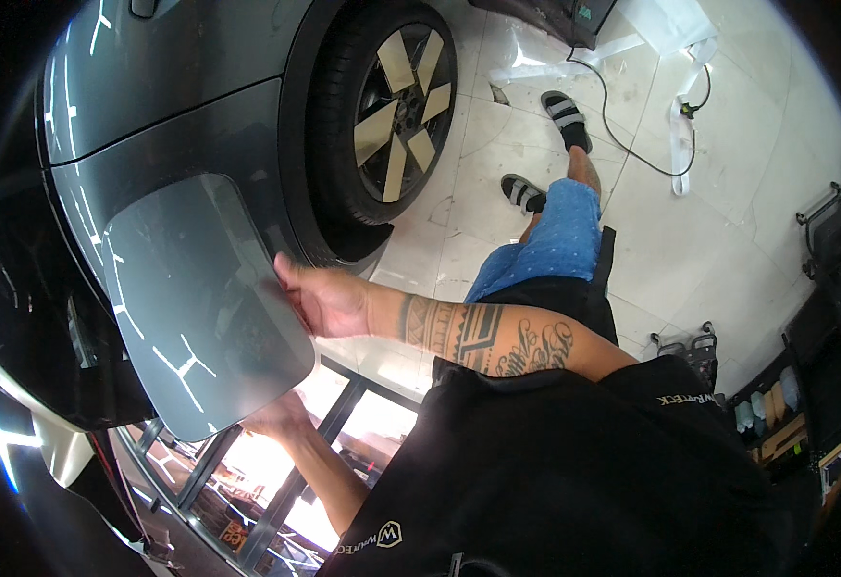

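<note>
We find the panel point(204, 313) over the car's point(175, 111) flank, near the wheel point(405, 113). The right hand point(329, 300) pinches its edge; the left hand point(281, 415) blurs at the lower edge — grip we cannot tell. An uneven hold could let it tip, scratching paint.

Left hand point(280, 415) near right hand point(329, 300)
</note>
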The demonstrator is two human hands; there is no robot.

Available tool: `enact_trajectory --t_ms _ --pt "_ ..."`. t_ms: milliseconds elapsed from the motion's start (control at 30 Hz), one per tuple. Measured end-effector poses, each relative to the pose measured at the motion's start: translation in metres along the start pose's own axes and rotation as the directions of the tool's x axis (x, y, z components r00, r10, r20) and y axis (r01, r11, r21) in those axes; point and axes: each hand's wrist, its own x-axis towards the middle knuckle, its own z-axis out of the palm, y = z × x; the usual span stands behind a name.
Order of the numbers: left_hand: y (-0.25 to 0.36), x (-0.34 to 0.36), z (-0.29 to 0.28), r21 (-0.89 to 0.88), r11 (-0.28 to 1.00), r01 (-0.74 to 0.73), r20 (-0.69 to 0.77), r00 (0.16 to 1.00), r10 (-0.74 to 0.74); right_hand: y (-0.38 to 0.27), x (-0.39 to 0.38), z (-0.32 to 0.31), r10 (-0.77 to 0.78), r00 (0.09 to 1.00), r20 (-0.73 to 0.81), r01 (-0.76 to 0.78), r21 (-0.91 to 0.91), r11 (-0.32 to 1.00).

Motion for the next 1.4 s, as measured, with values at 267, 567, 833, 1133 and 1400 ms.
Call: enact_trajectory --t_ms 267,567,833,1133,1400 --pt "0.003 -0.001 0.005 0.036 0.999 0.004 0.004 1.0 -0.004 0.004 0.015 -0.002 -0.045 0.998 0.052 0.047 -0.032 0.998" --pt "0.003 -0.004 0.011 0.024 1.0 0.013 -0.041 0.999 -0.012 -0.002 0.024 0.012 -0.046 0.997 -0.067 0.045 -0.013 0.999" --pt "0.006 -0.001 0.014 -0.061 0.994 0.092 -0.084 0.992 -0.097 -0.016 0.026 0.019 -0.001 1.0 0.004 0.001 -0.032 0.999" --pt "0.003 -0.005 0.039 0.002 1.0 0.027 -0.225 0.974 -0.026 -0.048 0.028 -0.042 0.226 0.961 -0.162 -0.275 -0.448 0.85" --pt "-0.008 -0.003 -0.004 0.18 0.982 0.055 -0.197 0.98 -0.018 -0.069 0.033 -0.008 -0.532 0.708 0.464 0.24 -0.867 -0.438"
